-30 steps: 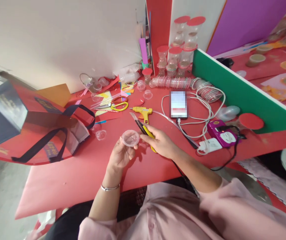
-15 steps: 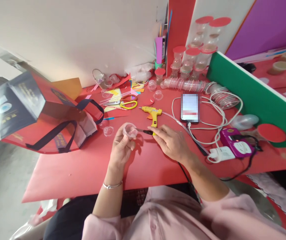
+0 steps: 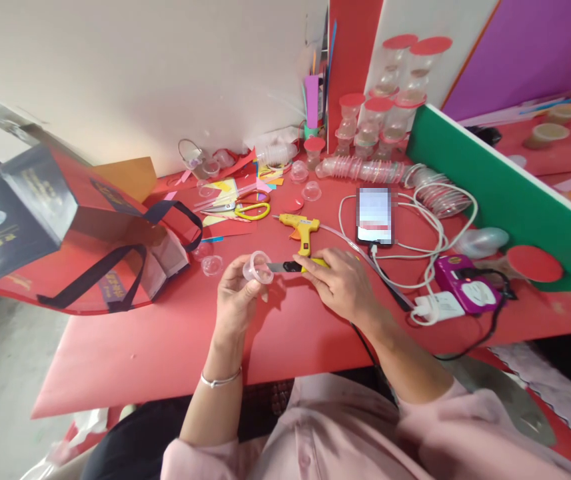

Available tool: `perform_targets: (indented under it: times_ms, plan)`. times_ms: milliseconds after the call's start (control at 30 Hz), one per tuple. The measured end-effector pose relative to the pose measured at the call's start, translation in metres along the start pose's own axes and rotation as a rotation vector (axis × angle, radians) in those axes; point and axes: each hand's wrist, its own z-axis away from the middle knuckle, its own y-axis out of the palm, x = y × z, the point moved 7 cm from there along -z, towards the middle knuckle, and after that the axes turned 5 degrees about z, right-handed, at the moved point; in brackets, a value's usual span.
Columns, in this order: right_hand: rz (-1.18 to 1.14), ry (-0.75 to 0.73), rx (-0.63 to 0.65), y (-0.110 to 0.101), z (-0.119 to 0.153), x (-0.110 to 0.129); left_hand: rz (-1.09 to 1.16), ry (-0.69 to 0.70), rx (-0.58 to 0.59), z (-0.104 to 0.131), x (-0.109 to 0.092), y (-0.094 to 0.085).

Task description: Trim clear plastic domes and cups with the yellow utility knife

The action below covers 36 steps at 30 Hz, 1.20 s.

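Observation:
My left hand [image 3: 238, 290] is closed round a small clear plastic cup [image 3: 254, 269], its mouth tilted to the right. In my right hand [image 3: 338, 283] is a utility knife [image 3: 310, 265] with a yellow and black handle. The knife's blade [image 3: 278, 267] points left, and its tip is at the cup's mouth; whether it touches the wall I cannot tell. Just beyond my right hand a yellow glue gun [image 3: 301, 227] lies on the red table [image 3: 165, 360]. Scissors [image 3: 245, 205] with yellow and orange handles lie behind it, on paper scraps.
A red gift bag [image 3: 85, 247] stands at the left. A phone [image 3: 375, 217], white cables and a purple power socket [image 3: 466, 283] lie at the right. Stacked clear cups [image 3: 365, 170] line the back, beside red-capped containers [image 3: 378, 117]. A green divider [image 3: 505, 207] borders the right side.
My left hand has turned the cup, so its mouth faces the knife more. More of the blade shows. The whole view has shifted slightly.

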Motion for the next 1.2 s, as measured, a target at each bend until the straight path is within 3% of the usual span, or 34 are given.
perform_targets:
  times_ms: [767,967,1200]
  plan:
    - [0.102,-0.064,-0.065,-0.007,0.002,-0.003,-0.014,-0.052,0.037,0.002,-0.002,-0.001]
    - [0.157,0.010,-0.124,-0.012,0.003,-0.016,-0.009,-0.247,0.195,0.013,0.017,0.013]
    - [0.059,0.012,-0.108,-0.012,0.001,-0.012,0.051,-0.160,0.014,0.002,0.012,-0.006]
